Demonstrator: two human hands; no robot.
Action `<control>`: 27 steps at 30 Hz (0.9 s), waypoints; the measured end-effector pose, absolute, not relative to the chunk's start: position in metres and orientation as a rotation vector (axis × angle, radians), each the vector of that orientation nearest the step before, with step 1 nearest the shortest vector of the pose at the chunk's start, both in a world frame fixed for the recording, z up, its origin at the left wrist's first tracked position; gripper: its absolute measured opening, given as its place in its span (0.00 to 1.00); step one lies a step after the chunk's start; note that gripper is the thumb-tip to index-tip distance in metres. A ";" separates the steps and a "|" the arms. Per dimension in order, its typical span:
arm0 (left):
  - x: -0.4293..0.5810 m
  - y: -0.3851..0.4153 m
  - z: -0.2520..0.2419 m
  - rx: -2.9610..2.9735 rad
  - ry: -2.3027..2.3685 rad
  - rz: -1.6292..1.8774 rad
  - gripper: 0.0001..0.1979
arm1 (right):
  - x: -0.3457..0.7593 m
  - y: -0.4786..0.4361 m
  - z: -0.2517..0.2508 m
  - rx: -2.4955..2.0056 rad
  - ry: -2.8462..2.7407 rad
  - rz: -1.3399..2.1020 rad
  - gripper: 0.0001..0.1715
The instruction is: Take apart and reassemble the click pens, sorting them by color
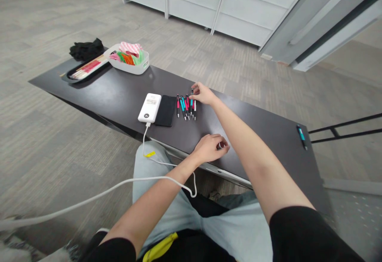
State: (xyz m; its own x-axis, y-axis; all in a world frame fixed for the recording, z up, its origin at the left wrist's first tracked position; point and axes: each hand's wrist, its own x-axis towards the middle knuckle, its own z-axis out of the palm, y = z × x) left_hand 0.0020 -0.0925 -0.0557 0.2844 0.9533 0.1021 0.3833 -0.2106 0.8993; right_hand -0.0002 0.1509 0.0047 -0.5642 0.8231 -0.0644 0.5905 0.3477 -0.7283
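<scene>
A: How far has the work of the person come?

B: It seems well advanced, but this is only a judgement. Several slim plastic pens in pink, teal and white with black grips (182, 105) lie side by side, at the centre of the frame, on the dark brown flat table (277, 134). One slim teal and black plastic pen (301, 137) lies well apart, near the right edge of the frame, so the gathering looks not complete.

A: Which way do the grouped pens point?

B: Their silver tips point to the bottom of the frame. Their long axes run nearly up and down, some leaning a little, so the row is not fully even. The lone pen slants from upper left to lower right; which end is its tip, one cannot tell.

A: And what do the fingers do?

B: The right hand (203, 93) is at the top of the row, thumb and fingers bent around the upper end of one pen. Whether they press it or only touch it, one cannot tell. The left hand (210, 147), at the lower centre, is curled around a small grey-white object (220, 145), mostly hidden.

A: What is beside the row?

B: A black rectangular phone (166, 111), just to its left.
</scene>
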 end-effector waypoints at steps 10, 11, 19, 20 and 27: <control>-0.005 -0.093 -0.046 1.773 1.258 0.897 0.10 | 0.100 0.111 0.008 -1.091 -1.512 1.230 0.45; -0.005 -0.093 -0.046 1.768 1.262 0.918 0.10 | 0.123 0.101 0.006 -1.108 -1.433 1.198 0.45; -0.009 -0.091 -0.049 1.751 1.291 0.954 0.07 | 0.250 -0.003 -0.024 -1.340 -1.109 1.029 0.43; -0.009 -0.091 -0.049 1.749 1.305 0.953 0.07 | 0.252 -0.013 -0.027 -1.349 -1.092 1.023 0.44; -0.004 -0.092 -0.044 1.839 1.305 0.889 0.23 | 0.235 -0.047 -0.042 -1.359 -1.042 1.007 0.48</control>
